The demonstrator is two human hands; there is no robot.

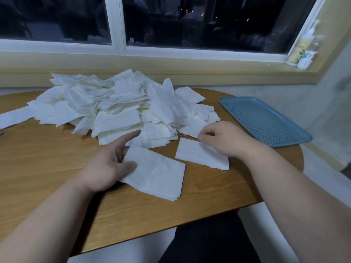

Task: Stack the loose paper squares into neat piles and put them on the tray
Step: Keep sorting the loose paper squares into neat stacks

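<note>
No readable text, bottle (302, 46) label blurred (box (308, 57) beside it too)

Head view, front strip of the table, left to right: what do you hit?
left hand → stack of paper squares it holds → single paper square → right hand pinching that square's far edge → blue tray. Loose heap behind left out: it spans most of the width.

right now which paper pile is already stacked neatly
The stack the left hand holds: its layered edges line up. The piece the right hand pinches looks like one sheet; the heap behind is jumbled.
</note>
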